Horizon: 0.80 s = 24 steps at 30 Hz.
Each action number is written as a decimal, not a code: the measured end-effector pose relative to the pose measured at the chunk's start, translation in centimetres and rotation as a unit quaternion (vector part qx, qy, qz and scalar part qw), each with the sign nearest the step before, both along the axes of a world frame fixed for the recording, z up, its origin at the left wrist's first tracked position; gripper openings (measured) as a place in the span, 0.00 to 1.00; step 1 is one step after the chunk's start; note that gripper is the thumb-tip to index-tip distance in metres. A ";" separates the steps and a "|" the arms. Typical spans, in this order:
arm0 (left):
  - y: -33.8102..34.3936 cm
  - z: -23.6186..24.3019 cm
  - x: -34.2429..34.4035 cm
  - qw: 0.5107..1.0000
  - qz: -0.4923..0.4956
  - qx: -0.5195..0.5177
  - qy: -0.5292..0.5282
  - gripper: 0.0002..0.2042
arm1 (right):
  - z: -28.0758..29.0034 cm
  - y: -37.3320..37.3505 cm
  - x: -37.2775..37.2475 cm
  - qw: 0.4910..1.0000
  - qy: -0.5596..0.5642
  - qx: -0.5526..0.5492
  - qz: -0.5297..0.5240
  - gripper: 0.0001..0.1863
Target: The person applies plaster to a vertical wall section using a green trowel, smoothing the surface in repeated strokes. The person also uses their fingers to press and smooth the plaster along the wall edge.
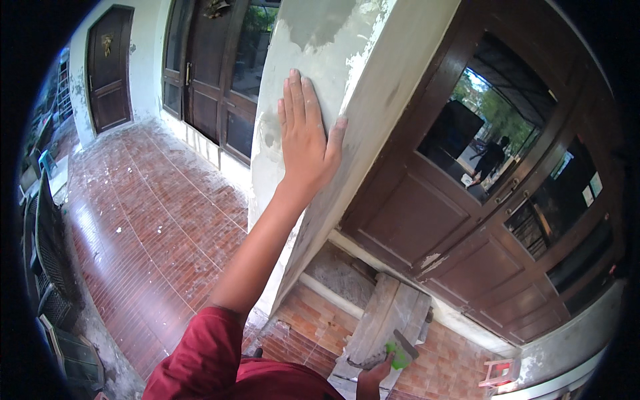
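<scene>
My left hand (307,140) lies flat against the plastered pillar (270,193), fingers stretched upward and the thumb out at the pillar's corner. Under and above it the grey plaster is patchy, with a darker damp-looking area and chipped white along the edge. Low down on the right, my right hand (377,373) is closed around a scraper (400,355) with a bright green part and a flat dark blade. The scraper is held over a grey wooden bench (380,320). Part of the right hand's grip is hidden behind the green part.
A brown double door (413,207) with glass panes stands right of the pillar. A small red stool (497,373) is at lower right. Reddish tiled floor (153,220) with white specks stretches left, with dark woven chairs (53,267) along its edge. More dark doors (110,73) stand behind.
</scene>
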<state>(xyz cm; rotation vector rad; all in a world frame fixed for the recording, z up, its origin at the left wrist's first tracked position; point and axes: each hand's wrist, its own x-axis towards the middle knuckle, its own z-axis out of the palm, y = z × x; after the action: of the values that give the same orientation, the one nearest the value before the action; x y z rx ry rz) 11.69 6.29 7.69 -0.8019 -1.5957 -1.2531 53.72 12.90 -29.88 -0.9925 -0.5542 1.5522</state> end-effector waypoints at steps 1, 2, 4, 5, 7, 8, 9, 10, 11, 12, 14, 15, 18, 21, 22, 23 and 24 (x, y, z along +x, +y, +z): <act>0.0 0.6 0.0 1.000 -0.002 0.017 0.003 0.37 | -0.1 0.1 0.0 1.000 0.008 0.004 0.003 0.29; -0.1 0.9 0.2 1.000 -0.005 0.017 0.002 0.36 | -0.1 0.1 0.1 1.000 0.018 0.015 0.006 0.29; -0.6 1.3 0.5 0.999 -0.020 0.004 -0.026 0.36 | 0.1 0.1 0.3 0.999 0.032 0.019 0.011 0.29; -0.9 1.3 0.6 1.000 -0.017 0.001 -0.013 0.36 | 0.2 0.0 0.4 0.999 0.036 0.014 0.013 0.29; -1.8 1.2 0.7 0.999 -0.029 -0.022 -0.026 0.36 | 0.3 0.0 0.6 1.000 0.026 0.002 0.008 0.29; -2.2 1.1 0.6 0.998 -0.050 -0.024 -0.031 0.36 | 0.2 0.0 0.7 1.000 0.013 -0.004 0.004 0.29; -2.4 1.1 0.5 0.997 -0.043 -0.046 -0.044 0.35 | 0.2 0.1 0.7 1.000 0.005 0.006 0.007 0.30; -2.5 1.0 0.5 0.997 -0.035 -0.054 -0.039 0.35 | 0.1 0.0 0.8 1.000 0.003 -0.009 0.004 0.30; -2.6 1.0 0.4 0.997 -0.025 -0.061 -0.033 0.35 | -0.1 0.1 0.7 1.000 0.007 -0.007 0.009 0.30; -2.6 0.9 0.3 0.997 -0.002 -0.070 -0.019 0.34 | -0.2 0.2 0.7 1.000 0.025 0.004 0.017 0.30; -2.6 0.7 0.0 0.995 0.045 -0.087 0.002 0.33 | -0.5 0.5 0.4 1.000 0.019 -0.009 0.017 0.30; -2.6 0.6 -0.2 0.996 0.044 -0.079 0.008 0.34 | -0.6 0.6 0.2 1.000 0.020 -0.009 0.016 0.30; -2.9 -0.3 -0.8 0.998 0.016 -0.061 0.006 0.38 | -0.8 0.9 0.0 0.999 0.029 0.000 0.019 0.29; -3.9 -2.6 -0.9 0.998 -0.044 -0.047 0.013 0.44 | -1.1 0.9 0.3 0.997 0.063 -0.006 0.046 0.29; -4.2 -3.7 -0.6 0.997 -0.056 -0.048 0.018 0.45 | -1.2 0.8 0.5 0.997 0.065 -0.007 0.050 0.30; -4.4 -4.7 -0.4 0.996 -0.068 -0.049 0.023 0.46 | -1.4 0.7 0.8 0.996 0.075 0.000 0.054 0.30; -4.6 -5.6 -0.3 0.996 -0.070 -0.055 0.025 0.48 | -1.5 0.6 1.0 0.995 0.084 0.011 0.058 0.30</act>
<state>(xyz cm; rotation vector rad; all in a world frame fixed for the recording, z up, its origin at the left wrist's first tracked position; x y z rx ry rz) 11.43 1.73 2.10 -1.0231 -1.6009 -1.2413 54.72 13.51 -31.42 -0.8156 -0.5157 1.7111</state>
